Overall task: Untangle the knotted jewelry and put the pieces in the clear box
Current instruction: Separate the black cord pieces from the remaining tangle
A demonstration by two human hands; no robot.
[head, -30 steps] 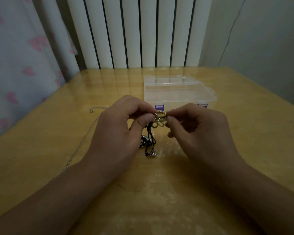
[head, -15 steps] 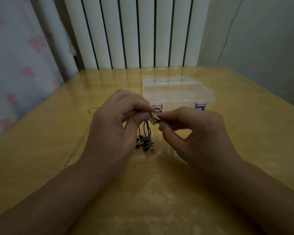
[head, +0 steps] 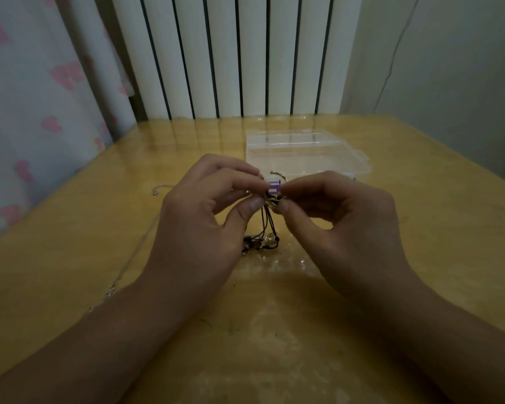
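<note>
A knot of jewelry (head: 270, 220), black cords with small metal pieces, hangs between my two hands above the wooden table (head: 420, 228). My left hand (head: 204, 217) pinches its top from the left with thumb and forefinger. My right hand (head: 341, 223) pinches the same spot from the right. The cords' lower end with its charms lies on the table. Just behind my fingertips sits the clear box (head: 306, 153) with its lid down and a purple latch (head: 273, 186) at the front.
A thin silver chain (head: 134, 252) lies stretched along the table left of my left arm. A white radiator (head: 233, 53) stands behind the table, a curtain with pink hearts (head: 41, 97) at the left, a grey wall at the right.
Both hands have lifted a little toward the box while still pinching the knot. A thin metal hook now shows above my fingertips in front of the box.
</note>
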